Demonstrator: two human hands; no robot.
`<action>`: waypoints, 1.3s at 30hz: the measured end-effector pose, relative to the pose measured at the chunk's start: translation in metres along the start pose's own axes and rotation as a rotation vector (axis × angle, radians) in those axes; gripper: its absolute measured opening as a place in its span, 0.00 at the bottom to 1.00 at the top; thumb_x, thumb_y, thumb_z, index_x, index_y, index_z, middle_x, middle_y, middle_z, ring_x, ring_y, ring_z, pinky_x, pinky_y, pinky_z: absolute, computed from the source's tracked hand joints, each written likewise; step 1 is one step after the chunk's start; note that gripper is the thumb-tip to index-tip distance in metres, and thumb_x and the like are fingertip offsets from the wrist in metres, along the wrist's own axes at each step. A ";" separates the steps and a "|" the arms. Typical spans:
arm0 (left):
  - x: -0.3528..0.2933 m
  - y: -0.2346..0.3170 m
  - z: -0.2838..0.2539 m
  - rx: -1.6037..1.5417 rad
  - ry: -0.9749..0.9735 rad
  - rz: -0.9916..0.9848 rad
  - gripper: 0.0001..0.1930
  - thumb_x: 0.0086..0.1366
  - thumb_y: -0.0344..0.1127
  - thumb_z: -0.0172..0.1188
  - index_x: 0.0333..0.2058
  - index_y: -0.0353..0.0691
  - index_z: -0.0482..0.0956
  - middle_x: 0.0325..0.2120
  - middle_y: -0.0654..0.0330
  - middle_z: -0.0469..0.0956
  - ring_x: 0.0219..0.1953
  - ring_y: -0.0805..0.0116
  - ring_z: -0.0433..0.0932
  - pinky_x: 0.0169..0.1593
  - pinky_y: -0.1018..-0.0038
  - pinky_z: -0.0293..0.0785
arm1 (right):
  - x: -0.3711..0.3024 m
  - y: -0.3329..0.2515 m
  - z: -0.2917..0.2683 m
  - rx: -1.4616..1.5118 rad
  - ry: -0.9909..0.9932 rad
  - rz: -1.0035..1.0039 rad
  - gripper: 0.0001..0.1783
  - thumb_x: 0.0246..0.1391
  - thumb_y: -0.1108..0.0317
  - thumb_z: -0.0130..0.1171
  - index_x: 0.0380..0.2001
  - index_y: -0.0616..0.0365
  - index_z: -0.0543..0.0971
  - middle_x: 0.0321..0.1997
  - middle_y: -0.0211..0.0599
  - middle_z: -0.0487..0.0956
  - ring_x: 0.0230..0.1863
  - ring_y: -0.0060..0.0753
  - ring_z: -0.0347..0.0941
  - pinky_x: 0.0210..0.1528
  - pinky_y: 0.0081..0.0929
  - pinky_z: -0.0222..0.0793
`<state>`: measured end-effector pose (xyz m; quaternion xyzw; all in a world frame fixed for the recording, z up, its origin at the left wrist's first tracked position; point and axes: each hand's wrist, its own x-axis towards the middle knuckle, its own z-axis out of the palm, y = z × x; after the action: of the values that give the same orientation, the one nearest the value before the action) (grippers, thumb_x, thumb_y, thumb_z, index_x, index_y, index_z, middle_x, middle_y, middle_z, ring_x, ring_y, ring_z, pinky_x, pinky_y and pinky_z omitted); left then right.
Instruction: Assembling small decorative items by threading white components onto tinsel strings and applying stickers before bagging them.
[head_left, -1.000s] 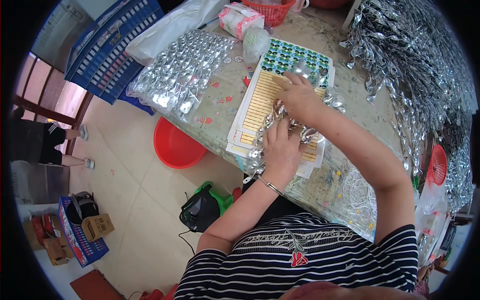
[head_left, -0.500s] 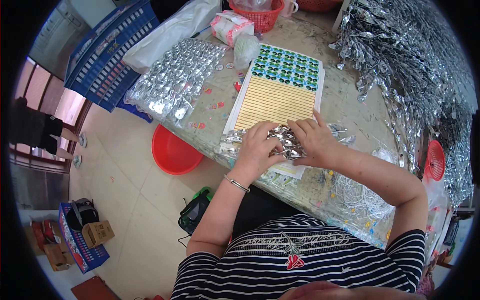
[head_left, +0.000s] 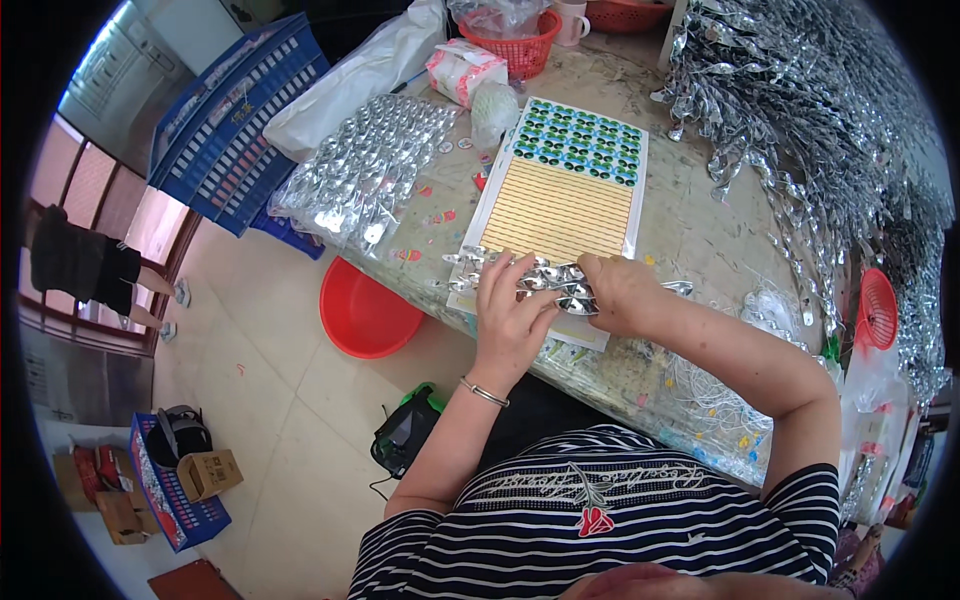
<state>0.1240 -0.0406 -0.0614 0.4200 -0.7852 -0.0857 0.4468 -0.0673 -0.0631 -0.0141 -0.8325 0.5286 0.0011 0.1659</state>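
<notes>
Several shiny silver twisted foil strips lie crosswise over the near end of a sticker sheet. The sheet has rows of green and blue oval stickers at its far end and bare yellowish backing nearer me. My left hand grips the strips from the near side, fingers over the top and thumb in front. On their right part my right hand is closed, fingers curled and pinching; its fingertips are partly hidden. Strip ends stick out past both hands.
A silver twisted-foil bundle lies at the left beside a blue crate. More silver foil strands hang at the right. White string lies tangled near my right forearm. A red basin stands below the table edge.
My right hand has gone from fingers spread over the strips to a tighter, curled grip. My left hand has shifted slightly on them. The whole view has shifted a little.
</notes>
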 end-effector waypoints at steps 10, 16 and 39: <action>-0.027 0.028 -0.007 -0.159 0.135 -0.260 0.22 0.52 0.30 0.66 0.47 0.38 0.74 0.51 0.52 0.67 0.55 0.52 0.64 0.58 0.61 0.61 | -0.005 0.014 -0.010 0.169 -0.008 0.124 0.24 0.38 0.66 0.63 0.38 0.66 0.67 0.30 0.55 0.78 0.36 0.55 0.76 0.39 0.40 0.71; -0.031 0.025 0.019 -0.598 0.022 -0.449 0.24 0.60 0.29 0.60 0.54 0.32 0.65 0.50 0.50 0.67 0.50 0.62 0.71 0.50 0.73 0.74 | -0.013 0.017 -0.030 0.519 0.089 0.269 0.29 0.39 0.64 0.62 0.43 0.72 0.68 0.32 0.55 0.79 0.34 0.43 0.78 0.38 0.33 0.72; 0.024 0.081 0.075 -1.676 -0.591 -0.735 0.44 0.54 0.61 0.61 0.56 0.28 0.61 0.50 0.41 0.71 0.50 0.55 0.74 0.48 0.68 0.76 | -0.123 -0.015 0.029 2.026 0.127 0.386 0.24 0.53 0.52 0.55 0.37 0.67 0.76 0.31 0.44 0.80 0.31 0.35 0.79 0.35 0.28 0.78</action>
<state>0.0128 -0.0250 -0.0483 0.1455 -0.3689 -0.8562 0.3313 -0.1036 0.0584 -0.0158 -0.2018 0.4139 -0.4619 0.7580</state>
